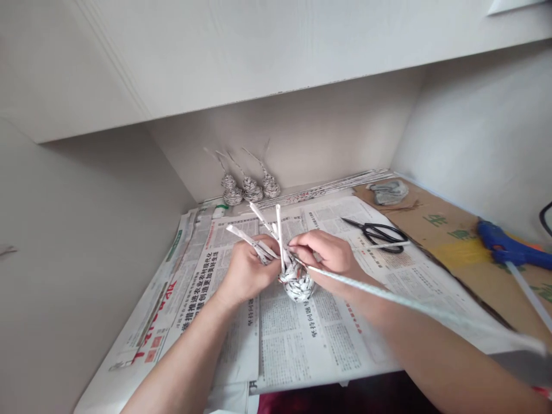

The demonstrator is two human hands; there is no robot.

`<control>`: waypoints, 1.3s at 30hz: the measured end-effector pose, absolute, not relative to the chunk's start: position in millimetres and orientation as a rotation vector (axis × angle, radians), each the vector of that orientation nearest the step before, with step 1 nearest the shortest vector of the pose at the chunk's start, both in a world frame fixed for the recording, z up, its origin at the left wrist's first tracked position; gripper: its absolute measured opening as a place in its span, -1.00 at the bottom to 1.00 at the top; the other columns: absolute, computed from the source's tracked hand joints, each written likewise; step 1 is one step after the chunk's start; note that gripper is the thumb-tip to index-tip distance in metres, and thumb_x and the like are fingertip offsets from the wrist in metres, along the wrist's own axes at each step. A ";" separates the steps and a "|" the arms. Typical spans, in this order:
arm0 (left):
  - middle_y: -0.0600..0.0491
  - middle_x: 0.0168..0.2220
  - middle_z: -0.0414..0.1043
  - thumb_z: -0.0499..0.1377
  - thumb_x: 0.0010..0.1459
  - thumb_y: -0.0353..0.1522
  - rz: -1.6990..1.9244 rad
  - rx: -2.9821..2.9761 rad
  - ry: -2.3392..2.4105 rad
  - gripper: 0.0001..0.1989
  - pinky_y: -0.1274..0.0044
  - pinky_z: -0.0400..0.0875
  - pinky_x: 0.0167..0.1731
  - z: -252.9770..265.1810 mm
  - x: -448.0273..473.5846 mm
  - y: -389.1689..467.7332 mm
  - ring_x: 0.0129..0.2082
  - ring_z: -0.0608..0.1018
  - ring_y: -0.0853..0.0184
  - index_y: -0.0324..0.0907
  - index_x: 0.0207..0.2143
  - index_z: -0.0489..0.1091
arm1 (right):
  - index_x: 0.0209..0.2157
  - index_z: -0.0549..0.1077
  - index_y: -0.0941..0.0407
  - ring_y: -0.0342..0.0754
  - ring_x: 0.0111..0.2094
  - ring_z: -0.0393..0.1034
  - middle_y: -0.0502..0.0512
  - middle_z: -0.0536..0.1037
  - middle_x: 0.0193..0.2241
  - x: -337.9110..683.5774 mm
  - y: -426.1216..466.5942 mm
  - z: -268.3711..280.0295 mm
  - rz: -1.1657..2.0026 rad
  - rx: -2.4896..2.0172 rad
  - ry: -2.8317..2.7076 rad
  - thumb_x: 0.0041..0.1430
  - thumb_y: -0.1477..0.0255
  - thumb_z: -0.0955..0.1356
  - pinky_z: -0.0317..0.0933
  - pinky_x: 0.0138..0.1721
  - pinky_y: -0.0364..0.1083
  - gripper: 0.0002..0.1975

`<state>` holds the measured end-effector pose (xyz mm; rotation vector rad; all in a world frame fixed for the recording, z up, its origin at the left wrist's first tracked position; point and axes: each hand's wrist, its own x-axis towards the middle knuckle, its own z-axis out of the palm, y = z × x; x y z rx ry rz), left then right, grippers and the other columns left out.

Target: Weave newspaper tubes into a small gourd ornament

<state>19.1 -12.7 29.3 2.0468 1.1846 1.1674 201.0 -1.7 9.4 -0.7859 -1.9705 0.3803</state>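
A small woven gourd of rolled newspaper (297, 286) is held above the newspaper-covered table, its rounded bottom towards me. Several paper sticks (279, 230) poke up from its top. My left hand (250, 267) is closed around the gourd's upper left and some of these sticks. On the other side, my right hand (325, 253) pinches a paper strand at the weave. A long pale paper tube (375, 289) runs from there over my right forearm towards the lower right. The fingertips partly hide the weave.
Three finished-looking paper gourds (250, 191) stand at the back wall beside a bundle of paper sticks (328, 187). Black scissors (379, 234) lie right of my hands. Further right are a cardboard sheet (414, 230), a grey cloth-like lump (388, 192) and a blue glue gun (511, 246). A cabinet overhangs.
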 end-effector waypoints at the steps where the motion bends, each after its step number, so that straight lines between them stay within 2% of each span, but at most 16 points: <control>1: 0.05 -0.49 0.46 0.17 -0.06 -0.52 1.193 2.055 1.219 -0.94 0.59 0.36 -0.48 28.3 18.9 -11.7 -0.50 0.48 0.38 -0.25 -0.52 0.43 | -0.26 0.45 0.08 -0.14 -0.41 0.38 0.04 0.52 -0.36 200.5 -1.5 9.4 0.490 -0.802 -1.944 0.21 0.50 0.27 0.26 -0.36 -0.14 -0.86; 5: 0.06 -0.53 0.44 0.18 -0.06 -0.51 1.252 2.042 1.362 -0.93 0.61 0.33 -0.51 24.8 19.2 -8.6 -0.53 0.46 0.40 -0.25 -0.56 0.42 | -0.20 0.46 0.09 -0.14 -0.38 0.42 0.03 0.54 -0.33 195.7 -3.0 8.2 0.804 -0.851 -1.856 0.12 0.50 0.34 0.28 -0.40 -0.17 -0.82; 10: 0.06 -0.52 0.48 0.18 -0.05 -0.49 1.282 1.973 1.441 -0.94 0.61 0.35 -0.50 22.1 20.4 -8.0 -0.53 0.49 0.39 -0.24 -0.53 0.45 | -0.26 0.51 0.10 -0.09 -0.39 0.44 0.05 0.56 -0.38 187.8 -6.3 3.1 0.921 -0.919 -1.641 0.13 0.33 0.36 0.30 -0.39 -0.15 -0.83; 14: 0.06 -0.52 0.51 0.18 -0.07 -0.49 1.253 1.879 1.456 -0.94 0.61 0.37 -0.51 21.9 19.6 -5.8 -0.53 0.51 0.37 -0.24 -0.51 0.47 | -0.36 0.51 0.09 -0.11 -0.50 0.38 0.01 0.53 -0.51 185.6 -5.9 -0.5 0.889 -1.041 -1.587 0.19 0.30 0.30 0.23 -0.48 -0.17 -0.81; 21: 0.07 -0.54 0.51 0.18 -0.10 -0.53 1.232 1.756 1.414 -0.90 0.59 0.39 -0.52 21.6 17.7 -1.4 -0.54 0.52 0.35 -0.24 -0.49 0.47 | -0.39 0.46 0.08 -0.13 -0.50 0.39 -0.05 0.54 -0.53 185.9 -7.3 -0.7 0.772 -1.110 -1.634 0.23 0.34 0.27 0.19 -0.44 -0.18 -0.81; 26: 0.10 -0.54 0.49 0.11 -0.03 -0.55 1.237 1.831 1.363 -0.84 0.60 0.38 -0.50 16.5 18.6 -1.5 -0.55 0.50 0.38 -0.22 -0.47 0.47 | -0.42 0.44 0.08 -0.10 -0.40 0.41 -0.02 0.54 -0.49 188.6 -5.8 0.7 0.690 -1.158 -1.693 0.21 0.34 0.27 0.20 -0.36 -0.16 -0.81; 28: 0.10 -0.50 0.51 0.08 -0.02 -0.58 1.268 1.893 1.361 -0.79 0.58 0.40 -0.44 13.5 18.7 -1.5 -0.50 0.52 0.38 -0.21 -0.43 0.49 | -0.40 0.47 0.08 -0.06 -0.33 0.44 0.01 0.56 -0.42 189.1 -3.6 -0.4 0.795 -1.171 -1.657 0.21 0.30 0.27 0.23 -0.31 -0.13 -0.79; 30: 0.08 -0.45 0.52 0.08 0.00 -0.59 1.282 1.943 1.345 -0.76 0.56 0.41 -0.38 11.6 19.0 -1.9 -0.45 0.53 0.36 -0.21 -0.38 0.50 | -0.37 0.50 0.09 -0.04 -0.29 0.45 0.04 0.58 -0.39 188.1 -1.0 -2.6 1.029 -1.133 -1.579 0.21 0.23 0.27 0.26 -0.27 -0.11 -0.74; 34: 0.03 -0.39 0.54 0.09 0.04 -0.55 1.247 2.019 1.313 -0.78 0.53 0.43 -0.33 11.6 20.5 -3.7 -0.37 0.55 0.32 -0.20 -0.33 0.51 | -0.38 0.53 0.13 -0.02 -0.35 0.48 0.05 0.58 -0.47 182.0 3.9 -7.4 1.425 -0.931 -1.232 0.09 0.18 0.37 0.32 -0.27 -0.08 -0.72; 39: 0.04 -0.38 0.55 0.08 0.04 -0.57 1.260 2.110 1.334 -0.76 0.52 0.44 -0.31 12.4 21.4 -5.2 -0.35 0.56 0.31 -0.18 -0.33 0.50 | -0.37 0.53 0.13 -0.05 -0.45 0.47 0.05 0.59 -0.47 177.1 5.4 -9.0 1.416 -0.839 -1.093 0.00 0.30 0.43 0.36 -0.38 -0.09 -0.81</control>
